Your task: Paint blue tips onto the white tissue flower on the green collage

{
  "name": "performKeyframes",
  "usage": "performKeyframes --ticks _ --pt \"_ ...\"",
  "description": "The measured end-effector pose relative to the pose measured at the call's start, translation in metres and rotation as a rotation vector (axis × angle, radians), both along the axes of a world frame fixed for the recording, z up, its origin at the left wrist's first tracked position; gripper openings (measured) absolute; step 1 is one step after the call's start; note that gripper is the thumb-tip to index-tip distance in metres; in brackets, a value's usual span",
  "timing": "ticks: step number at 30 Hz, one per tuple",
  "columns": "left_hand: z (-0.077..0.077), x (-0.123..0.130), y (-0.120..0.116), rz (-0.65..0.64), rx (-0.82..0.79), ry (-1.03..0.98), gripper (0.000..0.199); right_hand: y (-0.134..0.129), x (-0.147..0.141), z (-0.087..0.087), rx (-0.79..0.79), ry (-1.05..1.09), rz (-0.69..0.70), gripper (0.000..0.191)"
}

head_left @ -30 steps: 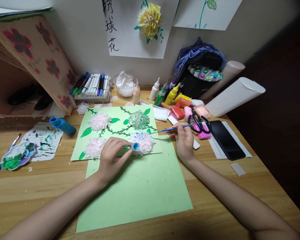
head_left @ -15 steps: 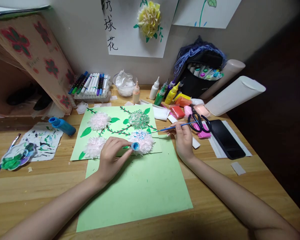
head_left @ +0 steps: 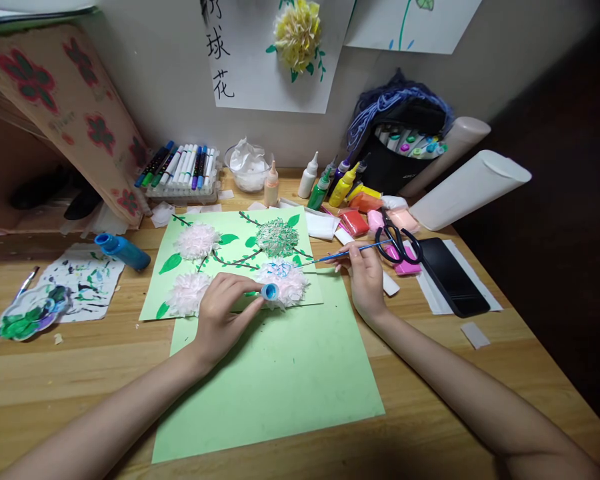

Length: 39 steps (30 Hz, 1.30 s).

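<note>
Pinched in my left hand [head_left: 226, 303] is a small bottle cap [head_left: 269, 292], its hollow side showing blue paint. My right hand [head_left: 364, 277] grips a thin blue paintbrush [head_left: 347, 253], whose tip reaches the pale pink paper flower [head_left: 291, 283] at the lower right of the picture. Blue strokes mark the top of that flower. Two more pale pink flowers and a green-painted flower [head_left: 277, 238] sit on the light green sheet [head_left: 153, 293], among painted stems and leaves. Under it lies a larger green sheet [head_left: 280, 387]. My left hand covers part of the lower left flower [head_left: 187, 295].
At left lie an open blue paint bottle [head_left: 123, 251], a paint-smeared palette [head_left: 35, 313] and another brush [head_left: 10, 313]. Markers [head_left: 183, 167], a bowl [head_left: 250, 170] and paint bottles [head_left: 320, 190] line the back. Scissors [head_left: 397, 243] and a phone [head_left: 455, 277] are at right.
The view has shifted very slightly. Both hands keep their places, with the brush tip still at the same flower and the cap still held beside it.
</note>
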State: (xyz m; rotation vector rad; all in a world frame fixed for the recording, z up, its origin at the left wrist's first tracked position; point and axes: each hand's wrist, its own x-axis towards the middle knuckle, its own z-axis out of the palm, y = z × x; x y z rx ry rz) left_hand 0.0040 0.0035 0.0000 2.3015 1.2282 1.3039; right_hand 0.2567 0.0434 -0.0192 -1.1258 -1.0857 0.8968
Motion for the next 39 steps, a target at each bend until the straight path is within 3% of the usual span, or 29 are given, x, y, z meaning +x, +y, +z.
performKeyframes --ticks 9,14,17,21,30,39 --pt "0.000 0.000 0.000 0.004 -0.004 0.003 0.015 0.000 0.001 -0.001 0.012 0.007 0.011 0.022" --pt "0.002 0.001 0.000 -0.003 -0.009 0.005 0.014 -0.007 -0.003 0.006 0.144 0.078 -0.047 0.018" --pt "0.002 0.001 -0.001 -0.008 -0.029 0.006 0.014 -0.018 -0.009 0.016 0.226 0.063 0.020 0.015" --pt "0.002 0.002 -0.001 -0.007 -0.039 0.009 0.011 -0.034 -0.013 0.028 0.341 -0.074 0.207 0.016" --pt "0.001 0.001 -0.001 -0.020 -0.033 0.025 0.010 -0.046 -0.013 0.056 0.616 -0.514 0.370 0.017" --pt "0.002 0.001 -0.001 -0.023 -0.043 0.031 0.007 -0.048 -0.017 0.063 0.625 -0.662 0.408 0.019"
